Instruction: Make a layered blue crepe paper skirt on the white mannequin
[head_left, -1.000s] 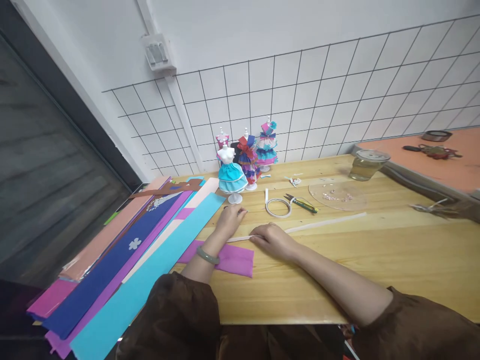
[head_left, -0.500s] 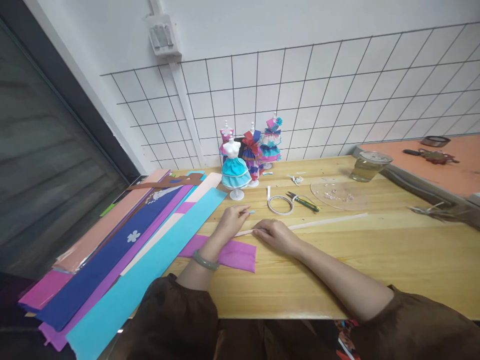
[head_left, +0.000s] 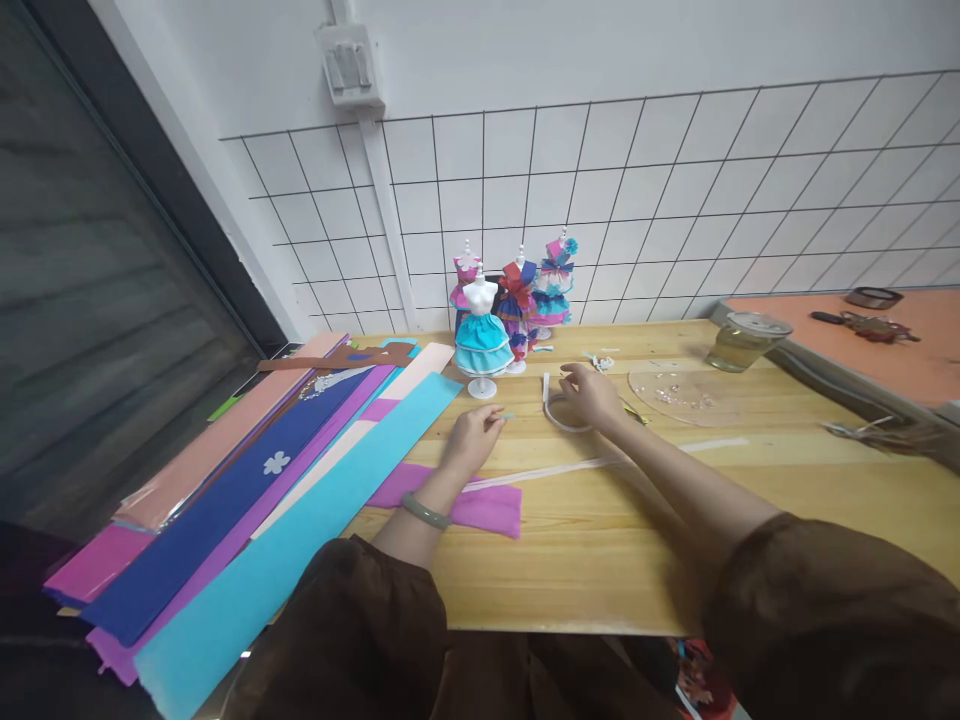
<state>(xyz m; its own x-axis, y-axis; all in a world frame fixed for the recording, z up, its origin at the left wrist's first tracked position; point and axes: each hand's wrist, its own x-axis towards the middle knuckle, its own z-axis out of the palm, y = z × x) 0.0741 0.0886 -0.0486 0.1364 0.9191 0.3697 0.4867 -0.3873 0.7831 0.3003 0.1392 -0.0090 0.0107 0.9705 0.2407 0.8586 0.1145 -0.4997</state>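
Note:
My left hand [head_left: 476, 440] is closed in a pinch on a small light-blue paper piece [head_left: 509, 415]. Below it, a thin pale strip [head_left: 547, 470] runs across the table and over a purple crepe paper piece [head_left: 495, 508]. My right hand [head_left: 592, 395] hovers with bent, parted fingers over a roll of white tape [head_left: 551, 412] and the snips [head_left: 635, 412], which it mostly covers. Behind the hands stands a white mini dress form [head_left: 480, 300] in a turquoise tiered paper skirt [head_left: 484, 345].
Several dressed mini forms [head_left: 553, 290] stand at the back. Long crepe paper sheets [head_left: 225, 500] lie piled at the left. A clear plate [head_left: 667, 398] with small beads and a cup of liquid [head_left: 746, 340] sit at the right, beside an orange surface [head_left: 810, 365].
My right hand has let go of the pale strip and moved up and forward to the tape and snips. The left still pinches the blue piece. The view has shifted slightly.

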